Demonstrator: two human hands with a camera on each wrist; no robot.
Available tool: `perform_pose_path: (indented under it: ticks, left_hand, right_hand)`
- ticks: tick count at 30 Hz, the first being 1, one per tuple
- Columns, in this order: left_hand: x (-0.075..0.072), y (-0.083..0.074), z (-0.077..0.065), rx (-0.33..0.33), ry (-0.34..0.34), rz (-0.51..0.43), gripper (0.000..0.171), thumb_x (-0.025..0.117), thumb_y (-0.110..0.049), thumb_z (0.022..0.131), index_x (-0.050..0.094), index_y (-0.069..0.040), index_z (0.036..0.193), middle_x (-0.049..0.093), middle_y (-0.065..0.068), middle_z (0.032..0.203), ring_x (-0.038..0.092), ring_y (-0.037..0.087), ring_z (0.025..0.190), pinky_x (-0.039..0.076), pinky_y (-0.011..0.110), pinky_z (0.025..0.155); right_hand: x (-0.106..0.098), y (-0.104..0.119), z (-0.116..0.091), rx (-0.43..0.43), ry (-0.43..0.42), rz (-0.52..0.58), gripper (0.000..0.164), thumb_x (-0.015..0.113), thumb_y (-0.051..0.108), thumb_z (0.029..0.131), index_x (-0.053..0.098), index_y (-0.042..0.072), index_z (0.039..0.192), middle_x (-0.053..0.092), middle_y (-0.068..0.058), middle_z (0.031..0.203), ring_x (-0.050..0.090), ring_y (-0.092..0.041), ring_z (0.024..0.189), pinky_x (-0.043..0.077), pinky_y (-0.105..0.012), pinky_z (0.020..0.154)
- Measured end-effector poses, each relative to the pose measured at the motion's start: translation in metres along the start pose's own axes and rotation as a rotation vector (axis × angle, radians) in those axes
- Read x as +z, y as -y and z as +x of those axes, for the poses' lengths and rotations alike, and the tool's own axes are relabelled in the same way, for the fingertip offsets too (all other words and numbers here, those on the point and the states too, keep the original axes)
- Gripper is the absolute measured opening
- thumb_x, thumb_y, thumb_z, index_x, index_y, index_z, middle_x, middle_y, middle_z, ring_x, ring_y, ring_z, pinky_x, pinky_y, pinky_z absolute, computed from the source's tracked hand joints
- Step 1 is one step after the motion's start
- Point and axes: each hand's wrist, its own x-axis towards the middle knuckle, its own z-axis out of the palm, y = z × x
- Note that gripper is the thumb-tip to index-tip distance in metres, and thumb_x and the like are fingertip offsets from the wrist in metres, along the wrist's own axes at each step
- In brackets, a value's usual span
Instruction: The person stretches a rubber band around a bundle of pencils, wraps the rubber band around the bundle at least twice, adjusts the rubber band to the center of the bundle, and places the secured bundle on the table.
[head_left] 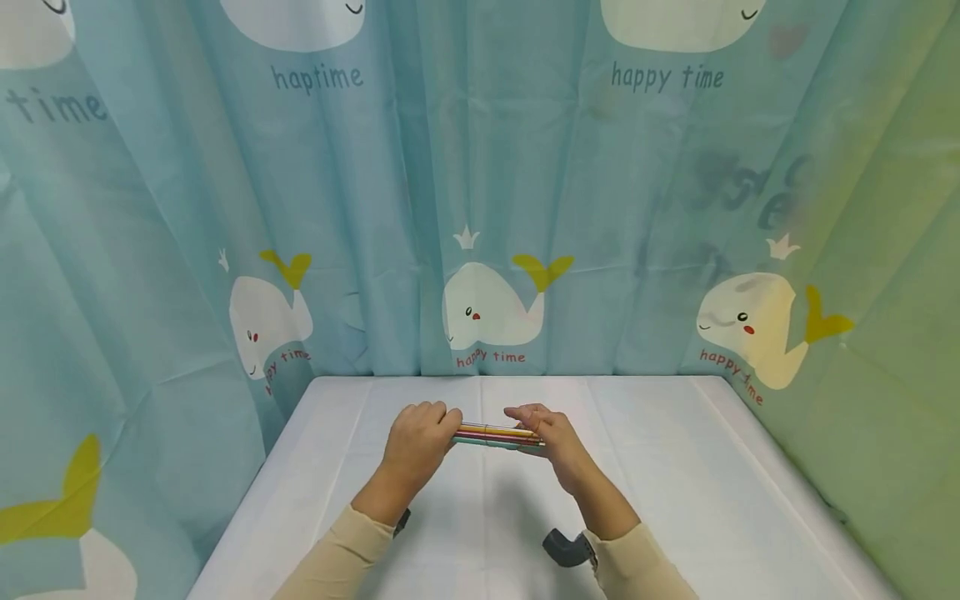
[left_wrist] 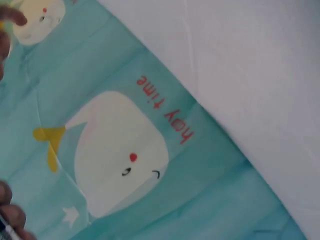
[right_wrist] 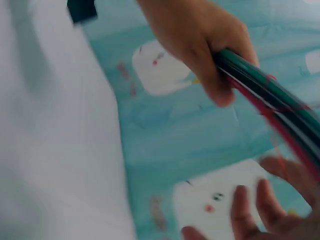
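A bundle of slim coloured pencils (head_left: 491,435) is held level above the white table, with yellow, red and teal ones showing. Its left end sits in my left hand (head_left: 422,435), whose fingers and thumb wrap round it. At the other end is my right hand (head_left: 551,437), fingers spread and loosely bent beside the pencil ends. In the right wrist view a thin red band (right_wrist: 290,108) circles the bundle, and a red strand hangs from it toward the right fingers (right_wrist: 265,200). Only a few fingertips (left_wrist: 12,215) show at the left wrist view's edge.
A white-covered table (head_left: 637,500) lies under both hands. Pale blue curtains (head_left: 420,167) with whale prints hang behind it and at both sides. A dark curved strap piece (head_left: 567,548) sticks out by the right sleeve (head_left: 637,562).
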Motion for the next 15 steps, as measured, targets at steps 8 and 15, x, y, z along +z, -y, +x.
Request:
perform_pose_path:
  ticks: [8,15]
  left_hand:
    - [0.000,-0.013,0.003,0.262,0.067,-0.141,0.033,0.084,-0.026,0.075,0.054,-0.016,0.082,0.050,-0.004,0.071,0.049,0.011,0.056,0.033,0.022,0.050]
    - [-0.015,-0.007,0.011,0.200,-0.098,-0.066,0.026,0.082,-0.012,0.074,0.057,-0.011,0.077,0.052,0.000,0.066,0.048,0.013,0.049,0.036,0.025,0.043]
  right_hand:
    - [-0.013,-0.006,0.018,0.056,0.153,-0.198,0.040,0.059,0.036,0.096,0.075,0.000,0.099,0.064,-0.012,0.119,0.057,-0.028,0.105,0.046,-0.052,0.092]
    - [0.001,-0.055,0.015,0.096,0.135,-0.028,0.031,0.062,0.025,0.095,0.071,-0.004,0.099,0.067,-0.014,0.114,0.059,-0.021,0.090,0.053,-0.040,0.078]
